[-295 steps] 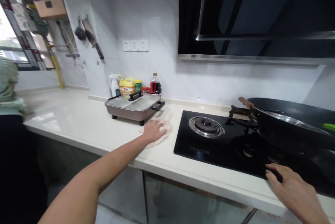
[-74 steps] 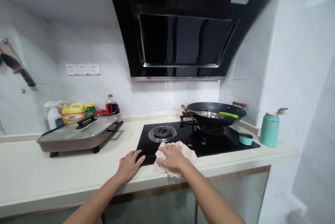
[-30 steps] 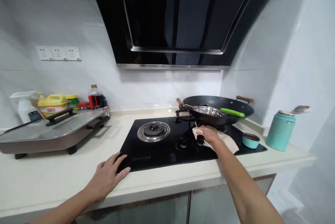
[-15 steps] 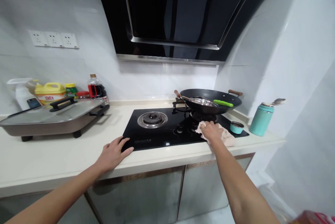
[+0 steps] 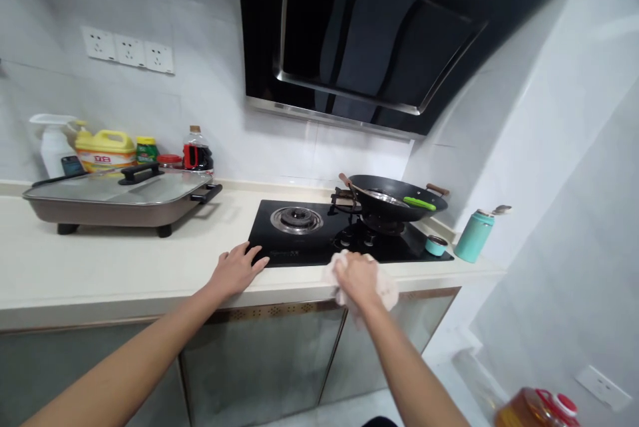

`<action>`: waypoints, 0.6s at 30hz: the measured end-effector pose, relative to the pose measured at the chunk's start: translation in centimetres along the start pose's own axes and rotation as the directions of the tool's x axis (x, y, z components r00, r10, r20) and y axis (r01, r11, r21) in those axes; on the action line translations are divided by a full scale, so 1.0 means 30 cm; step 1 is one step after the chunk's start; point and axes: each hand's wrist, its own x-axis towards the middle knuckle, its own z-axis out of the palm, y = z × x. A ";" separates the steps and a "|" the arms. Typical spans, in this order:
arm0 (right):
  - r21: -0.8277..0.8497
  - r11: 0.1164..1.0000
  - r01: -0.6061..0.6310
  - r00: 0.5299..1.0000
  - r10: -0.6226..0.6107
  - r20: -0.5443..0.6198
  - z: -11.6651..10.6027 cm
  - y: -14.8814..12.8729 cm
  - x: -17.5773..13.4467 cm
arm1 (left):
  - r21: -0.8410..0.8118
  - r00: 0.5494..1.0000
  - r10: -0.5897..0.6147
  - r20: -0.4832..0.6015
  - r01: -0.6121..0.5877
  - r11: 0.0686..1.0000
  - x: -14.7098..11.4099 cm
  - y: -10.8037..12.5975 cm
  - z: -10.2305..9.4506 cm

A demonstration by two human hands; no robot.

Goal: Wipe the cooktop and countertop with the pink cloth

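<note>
A pale pink cloth [image 5: 385, 287] is gripped in my right hand [image 5: 357, 277], at the front edge of the black glass gas stove [image 5: 304, 255]. Part of the cloth hangs past the counter's edge, and it looks blurred. My left hand [image 5: 238, 269] rests with fingers spread on the counter, its fingertips at the stove's front left corner. The left burner [image 5: 297, 219] is bare. On the right burner stands a black wok [image 5: 399, 207] holding a metal piece and a bright green handle [image 5: 419, 203]. Two knobs [image 5: 369, 241] sit in front of it.
A teal cup-like lid [image 5: 436, 245] sits on the stove's right end, beside a teal flask [image 5: 474, 237] with a spoon on top. A lidded electric pan [image 5: 114, 204] stands left, with bottles behind. The range hood [image 5: 349, 108] overhangs. An oil jug [image 5: 536, 408] is low at right.
My right hand has drawn the cloth from beside the knobs toward me and left, to the counter's front edge. My left hand stays at the stove's corner. The camera view has tilted and shifted.
</note>
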 end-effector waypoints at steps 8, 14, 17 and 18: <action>0.172 0.863 0.476 0.878 -0.456 -0.144 0.082 -0.497 -0.073 | -0.046 0.994 0.079 -0.073 -0.082 0.996 0.014 -0.056 0.033; 0.237 0.816 0.527 0.849 -0.500 -0.169 0.089 -0.376 -0.057 | -0.055 0.994 0.040 -0.098 -0.046 0.997 0.021 -0.070 0.033; 0.217 0.853 0.475 0.878 -0.443 -0.180 0.093 -0.237 -0.042 | -0.053 0.995 0.017 -0.101 -0.022 0.998 0.022 -0.068 0.031; 0.201 0.875 0.441 0.895 -0.410 -0.178 0.092 -0.184 -0.034 | -0.052 0.995 0.014 -0.097 -0.019 0.998 0.022 -0.068 0.030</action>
